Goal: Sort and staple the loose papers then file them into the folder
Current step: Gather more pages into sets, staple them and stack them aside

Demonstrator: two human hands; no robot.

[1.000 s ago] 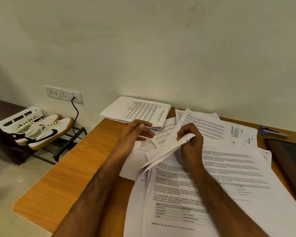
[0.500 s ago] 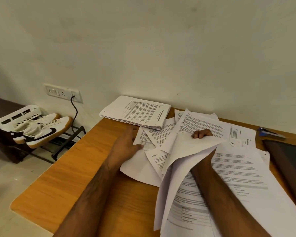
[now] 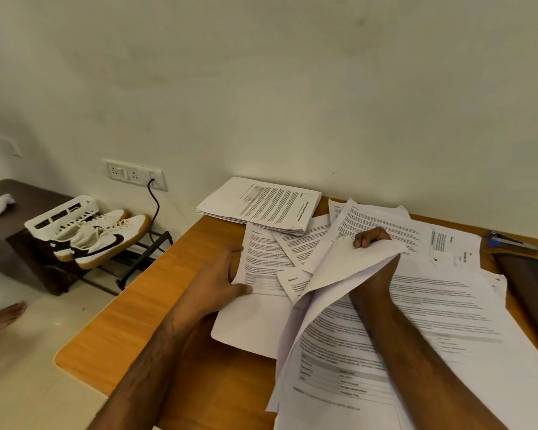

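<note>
The loose papers (image 3: 441, 293) lie fanned over the right half of the wooden desk (image 3: 131, 308), overlapping at odd angles; none appears to be sorted into sets yet. The right hand (image 3: 371, 243) has its fingers curled over the top edge of a lifted sheet (image 3: 348, 274), bowing it up off the spread, presumably to expose the pages beneath. The left hand (image 3: 221, 280) grips the left margin of a printed page (image 3: 261, 262), thumb on top across its lower edge, fingers hidden underneath; this looks like a hold to draw that page out from the pile or keep it from sliding.

A squared stack of printed papers (image 3: 261, 206) sits at the far edge against the wall, apart from the clutter, which suggests a group already set aside. A blue-and-grey stapler (image 3: 507, 242) rests at the far right, well apart from both hands, untouched. A dark flat item (image 3: 531, 287) beside it may be the folder; that cannot be confirmed.

Off the desk, white sneakers (image 3: 106, 240) rest on a black rack below a wall socket (image 3: 134, 175).
</note>
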